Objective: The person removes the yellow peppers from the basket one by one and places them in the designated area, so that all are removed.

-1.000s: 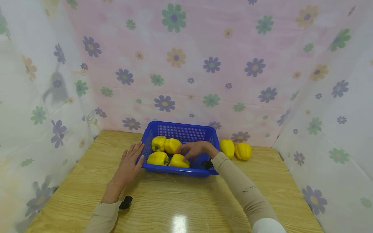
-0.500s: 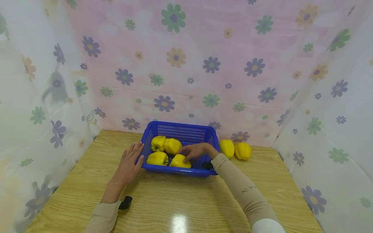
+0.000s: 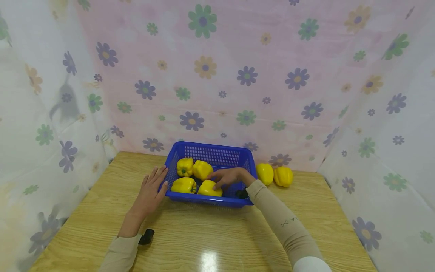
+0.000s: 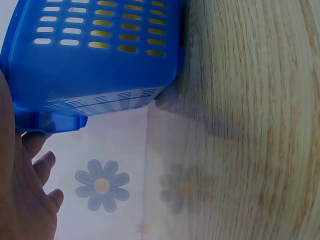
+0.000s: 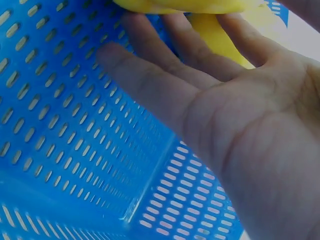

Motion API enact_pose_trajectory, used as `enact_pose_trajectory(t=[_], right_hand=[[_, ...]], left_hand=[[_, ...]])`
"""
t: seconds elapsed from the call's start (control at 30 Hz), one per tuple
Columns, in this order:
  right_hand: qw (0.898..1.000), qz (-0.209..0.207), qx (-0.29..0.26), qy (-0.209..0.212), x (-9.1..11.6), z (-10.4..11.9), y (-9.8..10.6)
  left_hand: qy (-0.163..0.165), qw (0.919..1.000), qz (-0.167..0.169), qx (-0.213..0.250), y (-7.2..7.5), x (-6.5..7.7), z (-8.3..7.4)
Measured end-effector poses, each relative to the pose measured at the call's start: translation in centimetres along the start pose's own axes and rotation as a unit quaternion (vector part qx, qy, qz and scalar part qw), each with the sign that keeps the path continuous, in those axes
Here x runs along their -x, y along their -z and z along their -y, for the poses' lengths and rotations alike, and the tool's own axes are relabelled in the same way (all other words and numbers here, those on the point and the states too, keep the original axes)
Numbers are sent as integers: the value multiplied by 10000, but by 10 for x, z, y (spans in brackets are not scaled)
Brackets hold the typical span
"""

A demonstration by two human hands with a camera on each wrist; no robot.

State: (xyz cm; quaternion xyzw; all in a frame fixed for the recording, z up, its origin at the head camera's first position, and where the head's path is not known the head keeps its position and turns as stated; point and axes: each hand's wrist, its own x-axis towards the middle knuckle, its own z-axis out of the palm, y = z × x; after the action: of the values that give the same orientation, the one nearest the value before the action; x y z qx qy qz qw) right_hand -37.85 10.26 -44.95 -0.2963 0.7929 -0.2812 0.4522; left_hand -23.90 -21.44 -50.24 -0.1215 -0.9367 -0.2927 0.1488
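Note:
A blue perforated basket [image 3: 217,201] stands on the table with several yellow bell peppers in its left half. My left hand [image 3: 151,190] lies on the basket's left rim, fingers extended; in the left wrist view its fingertips [image 4: 44,167] show beside the rim. My right hand [image 3: 229,176] reaches inside from the right. Its thumb touches the front right bell pepper [image 3: 209,189], while its fingers reach toward the back right bell pepper [image 3: 202,170]. The right wrist view shows these fingers [image 5: 155,80] spread and mostly straight, tips at a yellow bell pepper [image 5: 220,42].
Two more bell peppers, one nearer [image 3: 265,174] and one farther right [image 3: 283,176], sit on the wooden table [image 3: 190,238] just outside the basket's right side. A flower-patterned cloth [image 3: 221,109] hangs behind and at both sides.
The front right bell pepper has shifted slightly right. The back bell peppers have turned a little, the right one tilting. My right hand has moved only slightly; my left hand keeps its place.

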Motion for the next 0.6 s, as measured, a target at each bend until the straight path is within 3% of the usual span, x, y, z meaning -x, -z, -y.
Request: enact_pose_trajectory(t=[0.23,0.6], right_hand=[[9998,62,-80,150,5,-7,5],[9999,114,-112,14,15,-12,10]], left_hand=[[-29,10000,-24,59,0,0,0],[-54,10000,-78,-19,-2,1,0]])
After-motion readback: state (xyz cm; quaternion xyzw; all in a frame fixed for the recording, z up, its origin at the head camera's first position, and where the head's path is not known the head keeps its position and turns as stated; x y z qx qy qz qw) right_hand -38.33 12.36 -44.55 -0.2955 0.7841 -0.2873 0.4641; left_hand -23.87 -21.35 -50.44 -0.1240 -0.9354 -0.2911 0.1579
